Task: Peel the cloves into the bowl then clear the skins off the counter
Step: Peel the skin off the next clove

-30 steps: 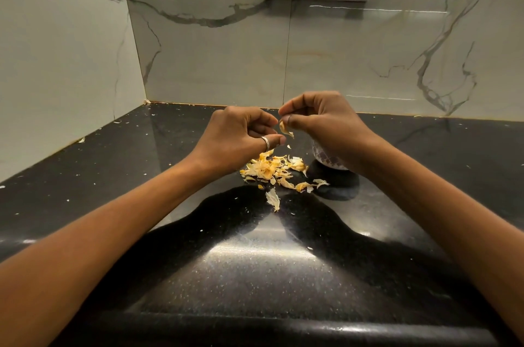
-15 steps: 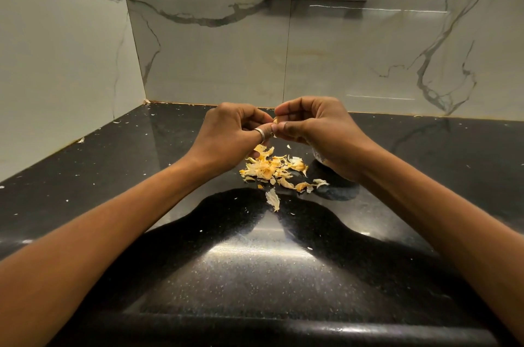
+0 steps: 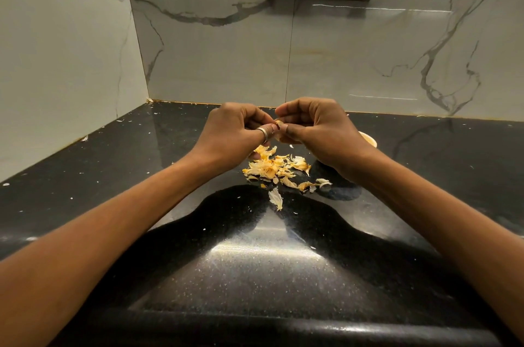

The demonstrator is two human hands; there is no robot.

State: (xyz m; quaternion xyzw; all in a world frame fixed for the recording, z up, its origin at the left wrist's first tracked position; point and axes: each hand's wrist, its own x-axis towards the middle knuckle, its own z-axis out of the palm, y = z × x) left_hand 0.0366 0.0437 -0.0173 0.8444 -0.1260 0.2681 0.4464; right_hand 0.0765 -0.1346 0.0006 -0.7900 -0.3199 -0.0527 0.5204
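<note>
Head cam view, mid-peel. Both hands are up over the black counter (image 3: pixel 141 176) with their fingertips meeting. The left hand (image 3: pixel 232 134) is curled tight, ring (image 3: pixel 263 133) on one finger, and the right hand (image 3: pixel 320 131) is curled the same way. Between them they're pinching a small garlic clove (image 3: pixel 279 123), of which only a pale sliver shows. I can't tell which hand is anchoring it and which is doing the pulling.

The pile of skins (image 3: pixel 272 168) sits on the counter right below the hands, with one loose skin (image 3: pixel 276 199) a bit nearer the person and tiny flecks scattered well out to the sides. The bowl (image 3: pixel 368 139) is behind the right wrist, so only a bit of rim shows and I can't see what's in it.

My take on doing this bit well:
- Grip the clove firmly with one hand and catch a loose edge of skin with the other thumbnail, then pull along the length instead of picking at it.
- Stay over the pile so the flakes land together. That means less sweeping later.
- Check the clove is fully bare before it goes in the bowl, since papery bits cling.
- Drop it in from low, because the bowl is close and easy to knock with the wrist.

Clearing the counter looks like it comes later, as the skins are all lying there.
</note>
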